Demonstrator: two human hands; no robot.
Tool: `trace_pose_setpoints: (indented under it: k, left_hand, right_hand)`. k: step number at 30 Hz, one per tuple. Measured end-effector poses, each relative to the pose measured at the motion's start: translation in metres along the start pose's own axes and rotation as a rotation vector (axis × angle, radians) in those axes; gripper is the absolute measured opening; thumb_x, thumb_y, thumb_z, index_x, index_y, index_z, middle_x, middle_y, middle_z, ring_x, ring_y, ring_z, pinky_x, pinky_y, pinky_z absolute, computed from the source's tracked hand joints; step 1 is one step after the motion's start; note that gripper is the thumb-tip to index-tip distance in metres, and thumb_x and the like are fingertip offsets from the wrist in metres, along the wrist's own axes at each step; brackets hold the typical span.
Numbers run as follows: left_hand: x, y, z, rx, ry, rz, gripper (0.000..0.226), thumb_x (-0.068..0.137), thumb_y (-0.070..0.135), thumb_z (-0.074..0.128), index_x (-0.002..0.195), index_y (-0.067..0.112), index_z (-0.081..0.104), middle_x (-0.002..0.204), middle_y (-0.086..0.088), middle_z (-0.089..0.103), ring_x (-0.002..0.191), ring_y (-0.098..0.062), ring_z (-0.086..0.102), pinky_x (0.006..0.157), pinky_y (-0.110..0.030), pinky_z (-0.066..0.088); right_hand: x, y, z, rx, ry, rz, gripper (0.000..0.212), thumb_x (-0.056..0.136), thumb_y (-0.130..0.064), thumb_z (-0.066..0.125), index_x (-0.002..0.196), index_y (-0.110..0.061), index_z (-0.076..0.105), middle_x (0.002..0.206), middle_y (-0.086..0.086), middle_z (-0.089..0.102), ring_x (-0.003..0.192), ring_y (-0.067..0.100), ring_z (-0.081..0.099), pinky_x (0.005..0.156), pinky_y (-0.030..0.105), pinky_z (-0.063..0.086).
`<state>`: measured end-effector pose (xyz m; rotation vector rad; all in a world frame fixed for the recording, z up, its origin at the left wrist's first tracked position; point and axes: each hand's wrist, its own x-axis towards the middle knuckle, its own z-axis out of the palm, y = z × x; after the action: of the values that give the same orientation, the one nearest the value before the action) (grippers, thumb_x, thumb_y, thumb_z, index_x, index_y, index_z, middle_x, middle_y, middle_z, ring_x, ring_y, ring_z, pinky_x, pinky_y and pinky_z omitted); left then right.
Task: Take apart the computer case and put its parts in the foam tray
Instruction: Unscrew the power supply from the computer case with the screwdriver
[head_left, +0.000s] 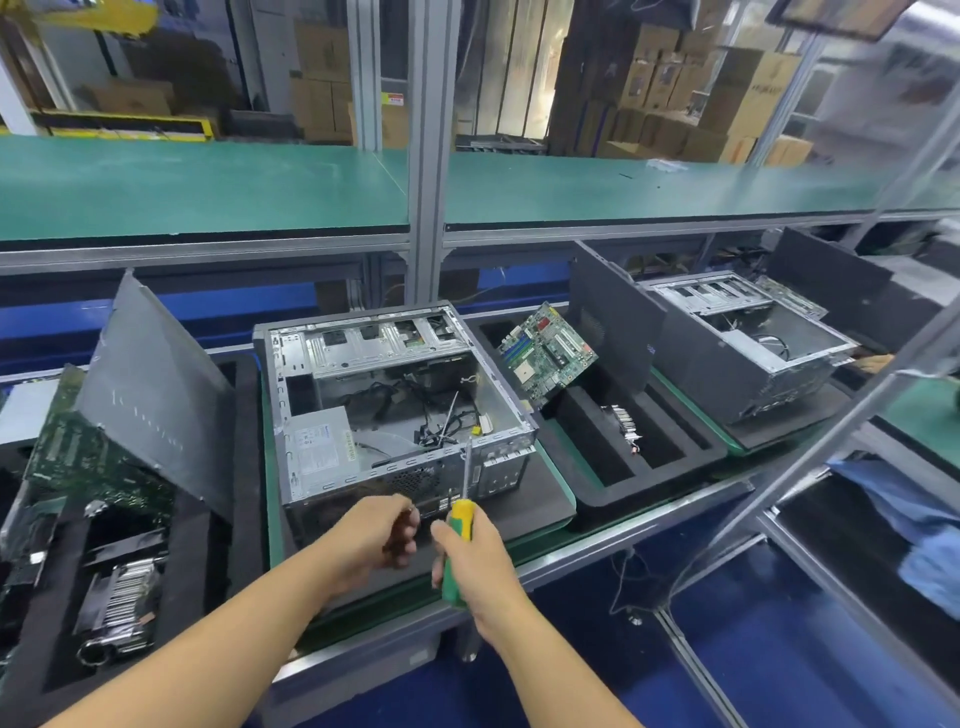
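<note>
**Fingers (441, 538) curled round a screwdriver (461, 525) at an opened computer case (395, 364)**

Right hand (480, 566) grips the yellow and green handle. The thin shaft points up at the near rim of the computer case. Left hand (374, 538), just beside it, has its fingers curled in on something small and dark; what it is cannot be told.

The computer case lies open on its side on the green desk (272, 519), with a power supply (317, 447) at its near left and loose cables (441, 421) inside. The foam tray (597, 499) sits just to the right, holding a circuit board (548, 353) and a finned cooler (626, 423).

Likely risks:
- The tip could slip off a screw and jab the left hand, which is very close.
- A freed screw could drop among the cables.
- A cable that is not unplugged could snag when the power supply is lifted.
- The bare metal edges could cut a finger.
</note>
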<state>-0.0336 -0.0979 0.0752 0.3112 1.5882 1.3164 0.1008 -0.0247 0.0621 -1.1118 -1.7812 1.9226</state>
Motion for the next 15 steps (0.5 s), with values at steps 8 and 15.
trace_pose_setpoints:
  k: [8, 15]
  left_hand:
    - [-0.004, 0.03, 0.019, 0.525, -0.131, 0.259, 0.033, 0.102, 0.028, 0.054, 0.075, 0.015, 0.067, 0.061, 0.007, 0.063, 0.056, -0.004, 0.055, 0.057, -0.017, 0.045]
    - [0.028, 0.057, 0.026, 0.451, -0.239, 0.178, 0.036, 0.099, 0.03, 0.06, 0.082, 0.003, 0.076, 0.072, -0.011, 0.067, 0.068, -0.021, 0.053, 0.066, -0.027, 0.046]
  right_hand:
    - [0.012, -0.009, -0.026, 0.029, 0.008, -0.124, 0.011, 0.091, -0.019, 0.07, 0.101, -0.022, 0.066, 0.077, -0.004, 0.07, 0.055, 0.013, 0.057, 0.058, 0.027, 0.051]
    - [0.037, -0.018, -0.043, 0.011, 0.084, -0.183, 0.004, 0.089, -0.02, 0.069, 0.092, -0.022, 0.068, 0.072, 0.003, 0.069, 0.049, 0.014, 0.05, 0.052, 0.027, 0.045]
